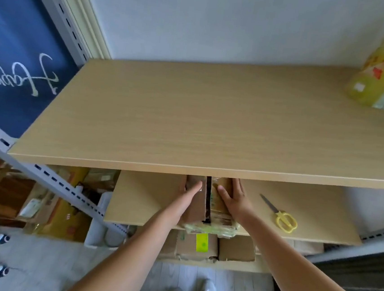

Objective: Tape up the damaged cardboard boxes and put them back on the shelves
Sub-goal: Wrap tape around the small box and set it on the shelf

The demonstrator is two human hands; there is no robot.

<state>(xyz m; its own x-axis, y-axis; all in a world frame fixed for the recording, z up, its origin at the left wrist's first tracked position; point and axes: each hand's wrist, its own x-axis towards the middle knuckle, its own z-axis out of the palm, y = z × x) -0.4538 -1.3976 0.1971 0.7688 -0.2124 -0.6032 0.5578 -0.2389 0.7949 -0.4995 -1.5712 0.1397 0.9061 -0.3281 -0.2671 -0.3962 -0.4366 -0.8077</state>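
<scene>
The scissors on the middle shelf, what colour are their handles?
Yellow handles on the scissors, with plain metal blades; seen in the head view.

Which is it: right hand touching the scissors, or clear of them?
Apart. The head view shows the right hand lying flat on the cardboard box, with a strip of bare middle shelf between it and the yellow-handled scissors.
</scene>
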